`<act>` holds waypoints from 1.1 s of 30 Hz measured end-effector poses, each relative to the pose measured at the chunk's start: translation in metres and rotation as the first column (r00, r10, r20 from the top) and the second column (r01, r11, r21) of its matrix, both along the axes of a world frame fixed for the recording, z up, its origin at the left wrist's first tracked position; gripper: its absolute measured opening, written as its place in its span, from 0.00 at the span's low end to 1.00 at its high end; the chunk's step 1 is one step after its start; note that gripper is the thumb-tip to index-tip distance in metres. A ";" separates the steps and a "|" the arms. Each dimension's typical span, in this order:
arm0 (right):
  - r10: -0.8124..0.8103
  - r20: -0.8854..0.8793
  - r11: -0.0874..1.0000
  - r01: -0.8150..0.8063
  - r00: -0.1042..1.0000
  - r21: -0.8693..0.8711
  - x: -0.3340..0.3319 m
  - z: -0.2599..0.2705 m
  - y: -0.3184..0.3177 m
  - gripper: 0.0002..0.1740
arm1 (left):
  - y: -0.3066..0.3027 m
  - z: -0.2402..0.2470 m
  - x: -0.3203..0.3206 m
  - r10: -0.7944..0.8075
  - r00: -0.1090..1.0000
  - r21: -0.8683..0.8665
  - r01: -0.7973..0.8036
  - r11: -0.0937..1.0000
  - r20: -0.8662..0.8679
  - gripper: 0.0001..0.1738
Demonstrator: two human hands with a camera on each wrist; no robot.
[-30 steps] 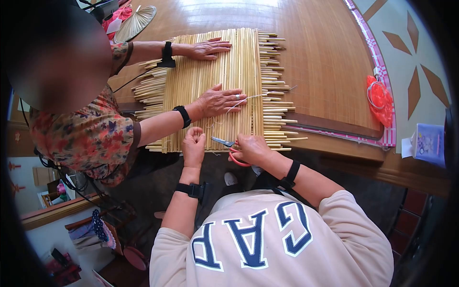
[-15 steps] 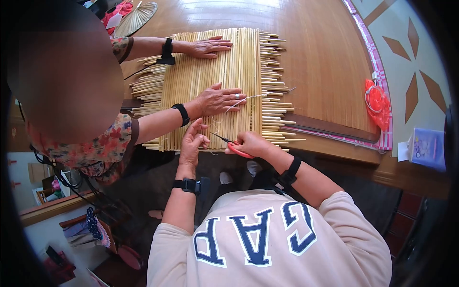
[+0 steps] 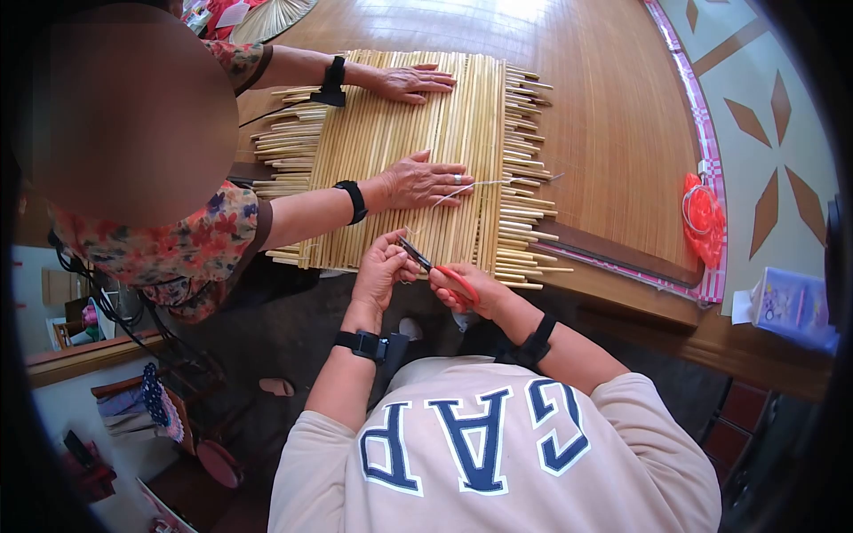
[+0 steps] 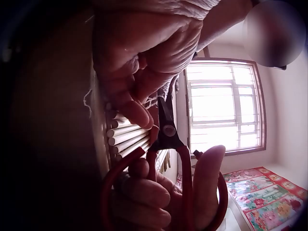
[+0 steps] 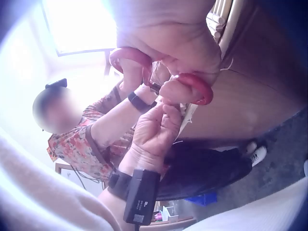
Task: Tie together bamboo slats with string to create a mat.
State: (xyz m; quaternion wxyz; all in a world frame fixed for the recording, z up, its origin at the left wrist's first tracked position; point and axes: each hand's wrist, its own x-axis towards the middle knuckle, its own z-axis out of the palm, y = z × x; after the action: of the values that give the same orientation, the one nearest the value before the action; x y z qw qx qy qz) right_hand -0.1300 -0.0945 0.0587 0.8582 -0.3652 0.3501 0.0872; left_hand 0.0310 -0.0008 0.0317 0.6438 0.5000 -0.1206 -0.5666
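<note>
Red-handled scissors (image 3: 458,281) are in my right hand (image 3: 471,291), with thumb and fingers through the loops, as the left wrist view shows. Their dark blades (image 4: 165,113) point to my left hand (image 3: 380,274) at the near edge of a mat of thin bamboo sticks (image 3: 391,133). Thumb and fingers of that left hand pinch a thin white string (image 4: 152,102) right beside the blades. Another person's two hands, a far one (image 3: 413,84) and a near one (image 3: 419,184), rest flat on the mat. A longer white cord (image 3: 489,183) crosses the mat by the nearer hand.
Uneven stick ends (image 3: 524,213) jut out on both sides of the mat. It lies on a brown wooden table (image 3: 613,133). A red plastic bag (image 3: 702,213) and a tissue pack (image 3: 791,300) lie at the right; a pleated fan (image 3: 271,18) is at the back left.
My left hand has moved right and its fingers have closed into a pinch. The scissors have turned, and their blades have come up to its fingertips. The other person's hands stay on the mat.
</note>
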 end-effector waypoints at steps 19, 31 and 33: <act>-0.272 0.074 0.962 0.269 0.959 0.045 0.001 0.007 0.023 0.16 | -0.013 -0.013 -0.026 0.191 0.947 0.070 -0.216 0.974 0.258 0.05; -0.697 0.329 0.699 0.706 0.637 0.114 -0.026 0.086 -0.037 0.17 | -0.020 -0.015 -0.028 0.153 0.897 0.146 -0.232 0.962 0.415 0.06; -0.497 0.416 0.748 0.619 0.761 -0.238 -0.045 0.133 -0.062 0.16 | -0.021 -0.012 -0.027 0.141 0.902 0.110 -0.202 0.973 0.409 0.05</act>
State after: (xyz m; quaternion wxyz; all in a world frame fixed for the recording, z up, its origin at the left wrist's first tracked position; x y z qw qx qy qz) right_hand -0.1747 -0.1565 0.1917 0.8069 -0.4022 0.3069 -0.3048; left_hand 0.0043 -0.0218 0.0195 0.6137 0.6603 -0.1618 -0.4014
